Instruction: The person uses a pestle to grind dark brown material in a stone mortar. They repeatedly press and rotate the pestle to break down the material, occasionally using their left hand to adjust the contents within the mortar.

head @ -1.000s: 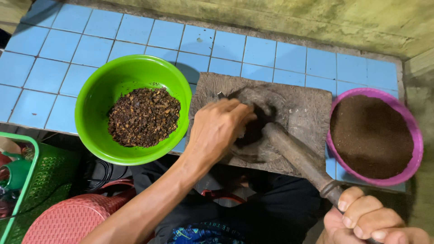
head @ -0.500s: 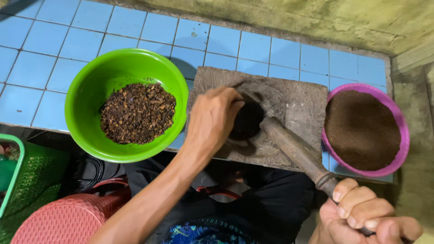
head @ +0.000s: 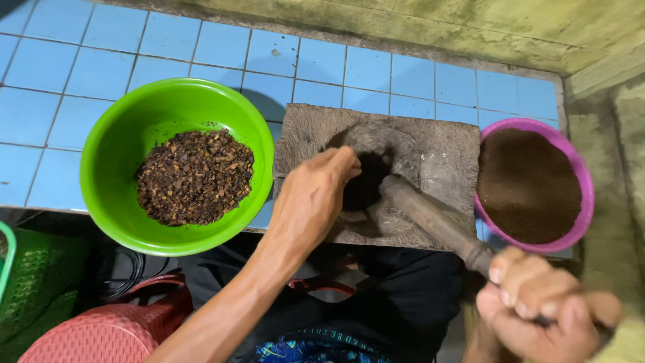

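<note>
A grey stone mortar block [head: 443, 151] lies on the blue tiled ledge, with a dark hollow [head: 366, 185] in its middle. My left hand [head: 312, 195] reaches into the hollow, fingertips down in the dark contents. My right hand [head: 544, 302] grips the near end of a long wooden pestle [head: 437, 225], whose far end rests at the edge of the hollow. Left of the block sits a green plastic bowl [head: 107, 181] holding coarse brown bits [head: 195, 175]. To the right stands a pink bowl [head: 588, 202] filled with fine dark brown powder [head: 527, 185].
The blue tiled ledge [head: 60, 74] ends at a stained concrete wall [head: 470, 27] at the back and right. Below the ledge are a red plastic basket [head: 101, 333], a green basket [head: 33, 289] and my dark clothing [head: 376, 302].
The view has shifted slightly. My left hand stays in the hollow, its fingers dipping deeper. My right hand keeps its hold on the pestle, which has barely moved.
</note>
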